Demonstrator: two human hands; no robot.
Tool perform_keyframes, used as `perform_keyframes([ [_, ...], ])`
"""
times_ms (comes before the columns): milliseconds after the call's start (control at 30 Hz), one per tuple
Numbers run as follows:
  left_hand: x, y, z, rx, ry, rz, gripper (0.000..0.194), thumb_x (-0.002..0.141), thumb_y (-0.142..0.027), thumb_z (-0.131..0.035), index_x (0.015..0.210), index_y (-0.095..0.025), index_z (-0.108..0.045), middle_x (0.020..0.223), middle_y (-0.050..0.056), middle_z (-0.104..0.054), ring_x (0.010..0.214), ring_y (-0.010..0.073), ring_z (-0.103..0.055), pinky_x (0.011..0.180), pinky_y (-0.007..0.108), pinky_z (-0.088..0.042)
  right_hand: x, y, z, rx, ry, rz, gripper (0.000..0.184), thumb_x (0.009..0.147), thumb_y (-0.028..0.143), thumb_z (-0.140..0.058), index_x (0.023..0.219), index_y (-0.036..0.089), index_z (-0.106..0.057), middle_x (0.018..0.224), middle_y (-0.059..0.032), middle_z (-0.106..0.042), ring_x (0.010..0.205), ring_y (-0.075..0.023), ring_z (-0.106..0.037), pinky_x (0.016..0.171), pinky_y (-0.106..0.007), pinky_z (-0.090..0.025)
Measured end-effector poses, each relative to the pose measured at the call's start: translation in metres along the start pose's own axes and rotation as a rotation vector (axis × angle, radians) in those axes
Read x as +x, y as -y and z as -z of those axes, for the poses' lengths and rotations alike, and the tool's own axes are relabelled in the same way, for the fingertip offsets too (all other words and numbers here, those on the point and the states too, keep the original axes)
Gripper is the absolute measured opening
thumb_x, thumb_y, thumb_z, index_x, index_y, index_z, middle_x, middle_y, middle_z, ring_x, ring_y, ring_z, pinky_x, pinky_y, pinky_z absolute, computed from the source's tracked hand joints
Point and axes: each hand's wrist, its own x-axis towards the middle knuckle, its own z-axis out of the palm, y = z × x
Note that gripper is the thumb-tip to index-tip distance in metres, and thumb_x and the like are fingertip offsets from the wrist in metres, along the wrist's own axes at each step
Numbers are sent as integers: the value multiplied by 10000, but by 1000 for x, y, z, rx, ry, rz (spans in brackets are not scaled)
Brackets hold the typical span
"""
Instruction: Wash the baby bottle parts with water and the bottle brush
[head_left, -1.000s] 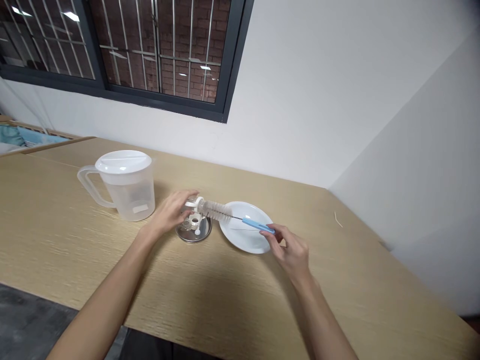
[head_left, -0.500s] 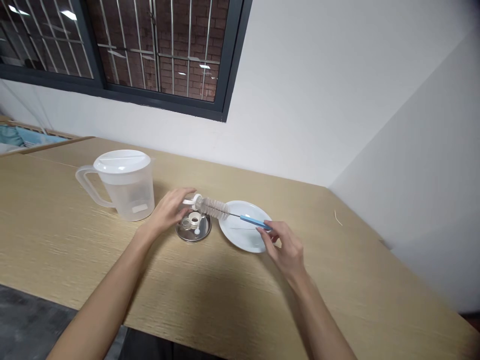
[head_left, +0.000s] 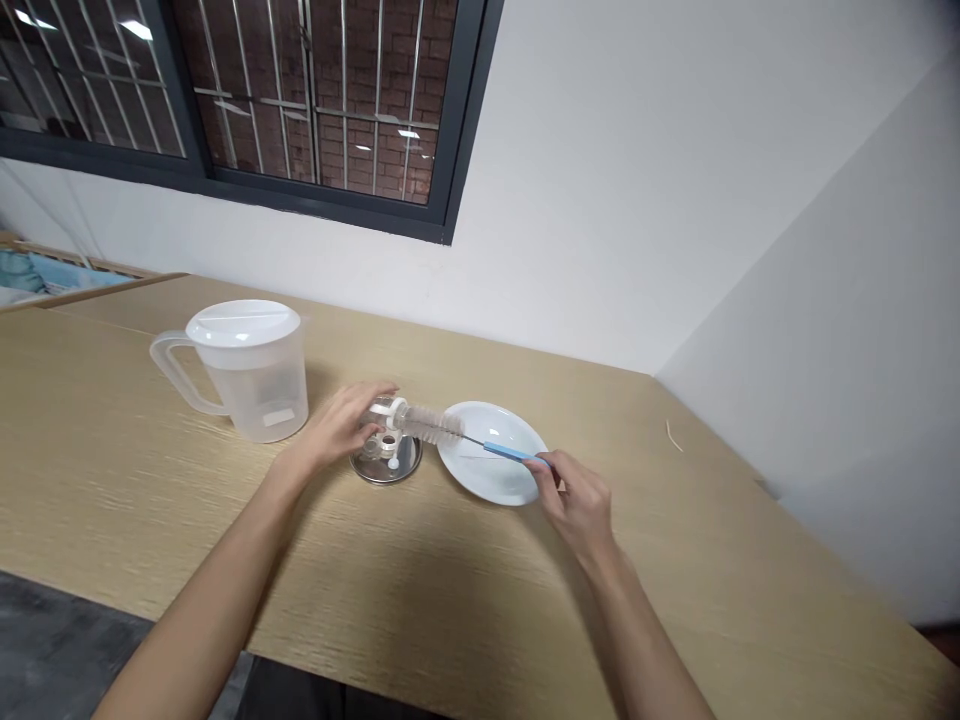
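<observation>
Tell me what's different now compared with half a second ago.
The right hand has drawn the brush slightly to the right, away from the left hand, which still grips the clear container. Nothing was newly taken hold of or let go. The lidded jug, white plate and metal dish stayed put.

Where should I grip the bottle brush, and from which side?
I'd grip the bottle brush by its blue handle, coming from the right, as the right hand does. The handle is slim and bristle-free, its free end pointing right, while the bristles point left toward the white-ringed container in the left hand, leaving little room there.
</observation>
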Motion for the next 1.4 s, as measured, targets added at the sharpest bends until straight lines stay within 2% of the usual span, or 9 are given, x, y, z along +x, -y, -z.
perform_keyframes([
  [200, 1, -2, 1, 43, -47, -14, 513, 858, -189, -545, 1359, -251, -453, 1333, 67, -602, 1225, 264, -543, 1027, 432, -410, 2, 11, -5, 130, 84, -213, 241, 965, 285, -524, 763, 185, -609, 554, 38, -523, 462, -82, -457, 466, -210, -376],
  [267, 1, -2, 2, 54, -48, -5, 504, 870, -195, -541, 1361, -256, -446, 1333, 64, -603, 1222, 263, -543, 1020, 431, -409, 2, 12, -8, 120, 40, -171, 102, 926, 277, -595, 932, 178, -621, 699, 5, -621, 517, -87, -516, 510, -209, -436],
  [367, 0, 0, 2, 47, -39, 2, 511, 872, -207, -546, 1369, -256, -437, 1344, 64, -598, 1222, 265, -542, 1018, 432, -410, 1, 10, -10, 73, -41, -33, 320, 870, 219, -675, 1163, 179, -553, 877, -47, -677, 573, -95, -573, 546, -218, -487],
  [633, -1, -1, 3, 16, 2, 20, 537, 857, -198, -535, 1379, -276, -435, 1361, 56, -589, 1224, 272, -540, 1018, 441, -405, -4, -2, 0, -183, -111, 221, 343, 881, 107, -652, 1198, 227, -600, 931, -56, -753, 769, -146, -720, 670, -230, -501],
  [800, -1, 1, -1, 30, 1, 13, 505, 848, -211, -553, 1343, -271, -473, 1309, 60, -625, 1192, 277, -562, 1009, 441, -405, 1, 3, 3, -112, -44, 143, 41, 916, 223, -634, 929, 185, -642, 721, -17, -711, 582, -115, -645, 568, -233, -438],
  [933, 1, 1, -2, 53, -20, -3, 496, 847, -225, -561, 1335, -265, -484, 1296, 66, -635, 1202, 281, -560, 1024, 442, -388, 1, 10, -4, 18, 9, -65, 227, 977, 246, -505, 777, 183, -592, 564, 24, -566, 438, -80, -472, 467, -222, -371],
  [1067, 1, -2, 0, 70, -14, 8, 480, 868, -233, -541, 1343, -257, -470, 1305, 72, -628, 1203, 284, -551, 1022, 446, -380, 1, 13, -9, 72, -11, -97, 94, 933, 251, -585, 985, 173, -598, 744, -15, -645, 523, -90, -536, 523, -216, -454],
  [1167, 1, -2, 2, 63, -18, 16, 494, 865, -230, -549, 1350, -264, -461, 1312, 63, -624, 1188, 280, -555, 1022, 445, -379, 1, 11, -8, 24, -77, -16, 310, 875, 222, -676, 1159, 183, -559, 910, -66, -697, 591, -106, -606, 567, -231, -501],
  [1400, 0, 2, -1, 51, -19, 26, 529, 841, -219, -566, 1357, -278, -465, 1286, 62, -634, 1146, 282, -561, 1020, 459, -384, -2, 3, -3, -77, -71, 100, 208, 892, 208, -671, 1097, 210, -642, 884, -49, -753, 699, -147, -705, 636, -238, -506],
])
